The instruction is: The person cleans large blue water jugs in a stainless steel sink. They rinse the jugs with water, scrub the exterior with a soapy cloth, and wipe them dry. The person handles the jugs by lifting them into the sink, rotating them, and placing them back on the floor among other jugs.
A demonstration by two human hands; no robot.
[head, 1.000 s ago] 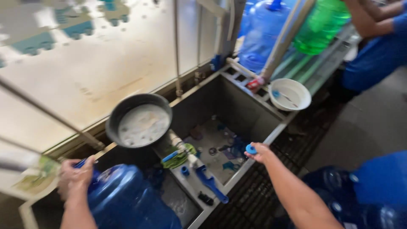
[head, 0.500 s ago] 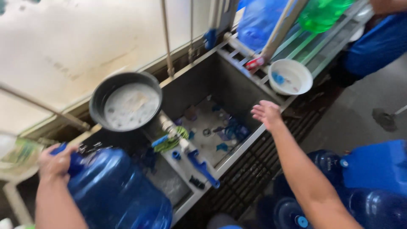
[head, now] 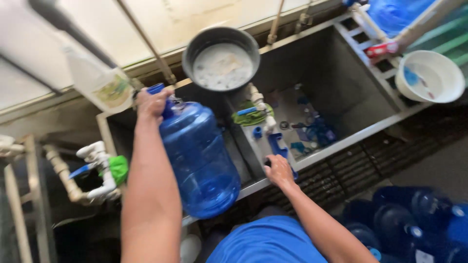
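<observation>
Left hand (head: 152, 103) clamps neck of blue water jug (head: 200, 158), frame centre. Right hand (head: 279, 170) lies on sink divider (head: 265, 146), touching blue brush (head: 278, 145); grip unclear.

Two bare hands show: the left hand (head: 152, 101) and the right hand (head: 279, 170). One large blue translucent plastic water jug (head: 200, 158) stands left of one round dark metal pot of foamy white liquid (head: 222, 58). One white plastic bowl (head: 429, 76) sits far right of that pot. Several more blue jugs (head: 409, 224) crowd the lower right; their number is unclear.
</observation>
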